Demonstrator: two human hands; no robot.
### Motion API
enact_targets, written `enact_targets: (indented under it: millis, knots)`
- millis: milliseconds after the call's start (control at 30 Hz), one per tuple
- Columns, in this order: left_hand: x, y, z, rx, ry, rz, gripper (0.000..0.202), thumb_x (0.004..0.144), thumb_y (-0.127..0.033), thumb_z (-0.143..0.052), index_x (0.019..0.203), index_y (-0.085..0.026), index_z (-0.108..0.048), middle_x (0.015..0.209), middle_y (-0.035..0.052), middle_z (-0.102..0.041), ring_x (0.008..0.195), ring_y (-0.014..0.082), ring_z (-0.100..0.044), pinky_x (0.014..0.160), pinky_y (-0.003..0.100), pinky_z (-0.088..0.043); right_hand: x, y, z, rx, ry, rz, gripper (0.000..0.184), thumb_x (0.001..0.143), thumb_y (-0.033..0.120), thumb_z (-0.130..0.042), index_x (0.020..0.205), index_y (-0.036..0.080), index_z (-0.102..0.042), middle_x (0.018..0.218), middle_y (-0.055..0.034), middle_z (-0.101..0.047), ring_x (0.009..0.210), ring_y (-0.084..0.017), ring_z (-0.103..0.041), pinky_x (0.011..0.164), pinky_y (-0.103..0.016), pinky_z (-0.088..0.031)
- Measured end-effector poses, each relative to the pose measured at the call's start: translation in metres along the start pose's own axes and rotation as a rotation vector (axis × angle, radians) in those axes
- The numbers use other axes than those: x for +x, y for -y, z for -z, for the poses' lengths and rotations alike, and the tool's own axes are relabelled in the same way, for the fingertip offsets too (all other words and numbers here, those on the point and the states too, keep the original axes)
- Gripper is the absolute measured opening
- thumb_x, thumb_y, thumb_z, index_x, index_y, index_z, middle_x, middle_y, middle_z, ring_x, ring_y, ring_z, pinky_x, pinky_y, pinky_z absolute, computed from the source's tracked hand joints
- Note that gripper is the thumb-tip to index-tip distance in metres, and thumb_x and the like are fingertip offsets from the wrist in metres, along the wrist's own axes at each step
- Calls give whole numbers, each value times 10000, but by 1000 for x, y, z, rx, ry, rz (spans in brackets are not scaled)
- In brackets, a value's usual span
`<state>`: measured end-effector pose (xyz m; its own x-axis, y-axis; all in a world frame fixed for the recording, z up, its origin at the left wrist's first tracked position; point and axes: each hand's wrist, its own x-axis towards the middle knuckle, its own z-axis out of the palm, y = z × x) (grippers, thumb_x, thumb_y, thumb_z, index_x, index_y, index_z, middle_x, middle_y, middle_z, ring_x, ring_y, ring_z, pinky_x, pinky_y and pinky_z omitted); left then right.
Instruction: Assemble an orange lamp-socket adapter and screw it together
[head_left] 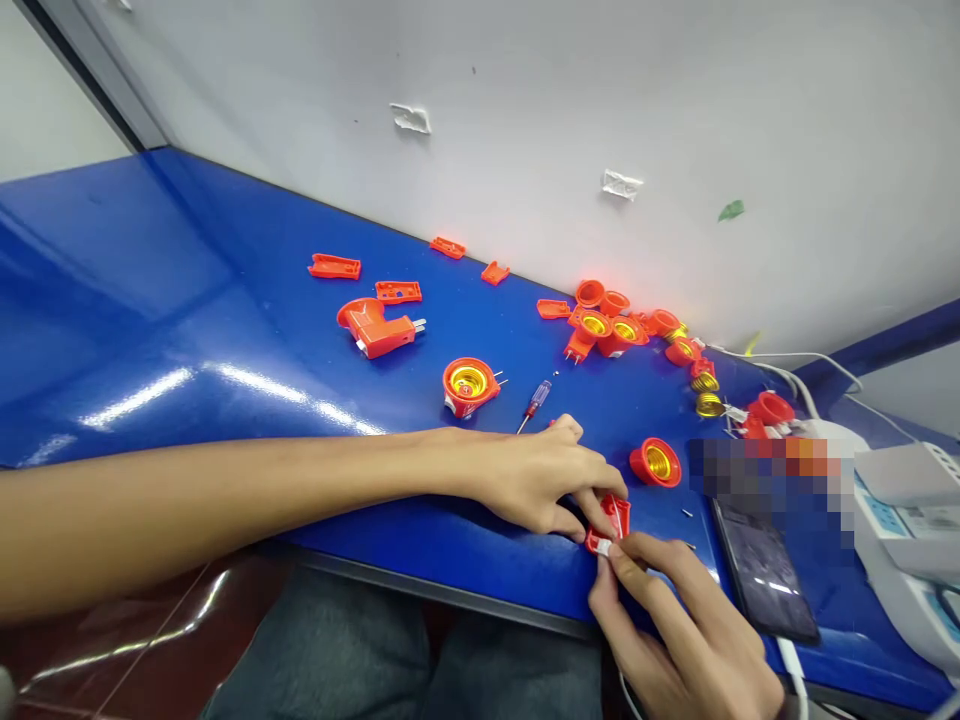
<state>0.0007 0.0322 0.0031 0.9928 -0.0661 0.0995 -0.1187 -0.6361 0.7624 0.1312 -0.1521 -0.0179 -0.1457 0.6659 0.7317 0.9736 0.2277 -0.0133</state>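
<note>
We've got a small orange-red plastic housing [609,525] pinched between both hands, right by the near edge of the bench, with a white insert [604,547] showing at its near end. Our right hand [675,625] presses thumb and fingers together around that end, while our left hand [540,478] holds the far side with its fingertips. Just beyond the left hand lies a little red-handled screwdriver [537,398], next to a lamp holder with a brass socket [471,385]. To the right are another holder [656,463], a couple of tiny screws [686,512] and a phone [765,570]. Farther along the wall, more orange parts pile up on the blue table [187,270], and there's a power strip [907,530] at far right.
</note>
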Motion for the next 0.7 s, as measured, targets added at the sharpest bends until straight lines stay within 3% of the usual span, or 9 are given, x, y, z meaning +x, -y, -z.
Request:
enact_targets:
  millis: [167,300,500,700]
  knots:
    - [1,1,0,33,-9,-30,247,943,-116,-698,1163,-175,-604,1201,72,-770,1094,253,-697,1043,439,-281,4,-6,5,37,119,39,106,970,85,-611,908,152,-665,880,-44,-718,722,-108,-692,732,-243,-559]
    - [1,2,-2,41,-22,-26,234,941,-150,-715,1147,-162,-604,1217,99,-759,1100,260,-693,1045,451,-278,3,-15,9,33,145,64,89,992,145,-620,942,166,-691,924,-40,-750,802,-122,-732,827,-250,-578]
    - [1,2,-4,9,-57,-31,257,968,-169,-675,1204,-159,-574,1211,105,-773,1131,268,-687,1037,457,-273,-1,-24,12,-13,177,243,102,945,94,-668,995,158,-731,893,-35,-791,803,-164,-775,854,-290,-610]
    - [3,6,-9,16,-62,-63,359,955,-129,-687,1271,-147,-520,1104,71,-813,1156,277,-676,1023,472,-256,8,-11,10,243,72,-81,127,904,62,-698,886,187,-684,859,-30,-730,728,-117,-719,725,-233,-611]
